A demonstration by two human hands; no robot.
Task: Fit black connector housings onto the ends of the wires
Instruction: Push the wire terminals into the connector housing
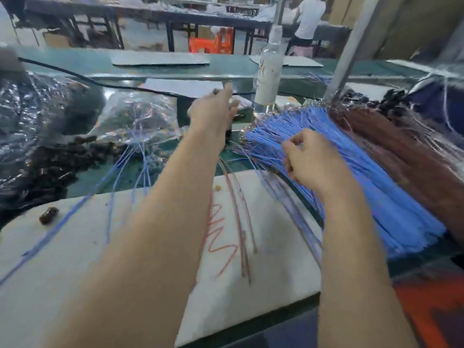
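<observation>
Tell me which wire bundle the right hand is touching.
The blue wire bundle; the right hand curls its fingers into it. The brown wire bundle lies further right, untouched.

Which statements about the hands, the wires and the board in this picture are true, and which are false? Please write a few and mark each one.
1. The right hand has its curled fingers at the blue wires. True.
2. The brown wires lie to the left of the blue wires. False: they lie to the right of them.
3. A single dark housing lies on the white board. True.
4. The left hand rests flat on the white board. False: it reaches forward, past the board's far edge.
</observation>
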